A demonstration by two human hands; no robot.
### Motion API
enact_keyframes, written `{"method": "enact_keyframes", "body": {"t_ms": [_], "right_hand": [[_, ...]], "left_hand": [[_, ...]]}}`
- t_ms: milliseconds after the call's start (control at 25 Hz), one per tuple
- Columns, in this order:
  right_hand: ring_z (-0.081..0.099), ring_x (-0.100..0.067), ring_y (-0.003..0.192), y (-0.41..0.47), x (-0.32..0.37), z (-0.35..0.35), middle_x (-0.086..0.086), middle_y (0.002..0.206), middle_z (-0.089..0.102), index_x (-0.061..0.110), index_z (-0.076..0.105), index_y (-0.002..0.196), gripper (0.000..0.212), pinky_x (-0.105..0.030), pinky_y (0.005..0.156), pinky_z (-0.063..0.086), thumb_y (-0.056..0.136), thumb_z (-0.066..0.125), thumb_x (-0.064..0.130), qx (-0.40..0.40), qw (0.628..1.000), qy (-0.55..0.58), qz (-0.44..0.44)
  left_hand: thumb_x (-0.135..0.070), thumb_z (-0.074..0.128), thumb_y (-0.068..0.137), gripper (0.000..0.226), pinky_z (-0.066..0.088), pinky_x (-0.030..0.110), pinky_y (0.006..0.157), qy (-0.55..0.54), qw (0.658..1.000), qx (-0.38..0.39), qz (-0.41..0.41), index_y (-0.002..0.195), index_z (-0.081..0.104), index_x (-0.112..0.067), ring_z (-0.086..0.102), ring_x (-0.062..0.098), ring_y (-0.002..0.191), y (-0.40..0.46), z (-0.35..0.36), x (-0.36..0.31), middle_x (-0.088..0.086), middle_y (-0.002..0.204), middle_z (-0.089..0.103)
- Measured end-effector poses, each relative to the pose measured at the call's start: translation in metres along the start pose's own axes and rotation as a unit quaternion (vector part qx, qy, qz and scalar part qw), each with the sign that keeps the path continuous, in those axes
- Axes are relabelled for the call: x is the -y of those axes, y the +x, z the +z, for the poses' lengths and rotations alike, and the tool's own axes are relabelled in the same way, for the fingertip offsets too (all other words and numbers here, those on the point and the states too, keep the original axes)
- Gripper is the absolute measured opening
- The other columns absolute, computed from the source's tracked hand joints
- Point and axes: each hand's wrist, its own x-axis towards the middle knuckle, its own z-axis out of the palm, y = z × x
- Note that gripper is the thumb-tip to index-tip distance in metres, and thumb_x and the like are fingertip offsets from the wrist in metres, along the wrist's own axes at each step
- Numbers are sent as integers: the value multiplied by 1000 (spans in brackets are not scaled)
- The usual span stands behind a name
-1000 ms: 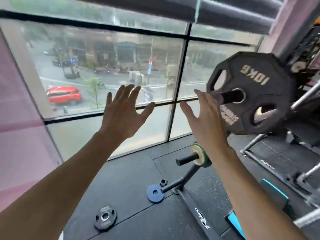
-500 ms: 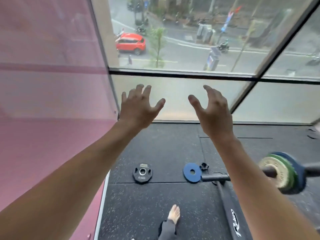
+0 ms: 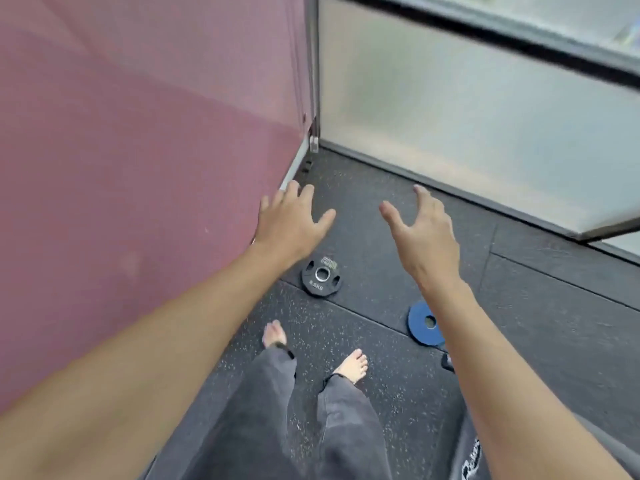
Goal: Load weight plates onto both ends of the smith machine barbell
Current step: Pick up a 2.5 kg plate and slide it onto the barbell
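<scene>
A small black weight plate (image 3: 321, 276) with a silver centre ring lies flat on the dark rubber floor. Above and just left of it hovers my left hand (image 3: 291, 225), fingers spread and holding nothing. A small blue plate (image 3: 423, 323) lies on the floor further right, partly hidden behind my right forearm. Higher up, between the two plates, my right hand (image 3: 424, 233) is also empty with fingers apart. The barbell is out of view.
A pink wall (image 3: 138, 150) runs along the left and a frosted window panel (image 3: 467, 116) closes the far side, meeting in a corner. My bare feet (image 3: 351, 365) stand on the floor near the black plate. A small dark object (image 3: 447, 362) lies beside the blue plate.
The view has swung down and left from the loaded barbell to the floor corner. Both open hands have lowered toward the small plates on the floor; the barbell and its plates have left the view.
</scene>
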Motion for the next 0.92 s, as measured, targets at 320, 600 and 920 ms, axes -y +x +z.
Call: {"method": "enact_keyframes", "body": {"t_ms": [320,600,920], "right_hand": [[39,-32,137,98,-138,271,-5,157,32,31,13,160,80,-47,98,38,95,44,66,138,986,-21,93],[48,-39,128,152,-273,507,-12,152,35,26,10,160,88,-46,93,40,92,49,65,179,969,-51,160],[58,-38,114,182,-334,630,-20,148,27,12,12,157,96,-33,78,32,90,64,57,174,960,-112,191]], "left_hand": [[-54,42,99,62,33,52,112,17,992,110,-58,145,43,-12,44,31,134,100,286,73,12,147,44],[-50,55,95,63,47,54,97,5,977,177,-116,143,40,-12,48,34,127,164,529,140,12,145,41],[-51,68,86,74,45,46,95,-27,969,196,-148,139,39,-9,53,36,125,205,657,158,11,140,46]]}}
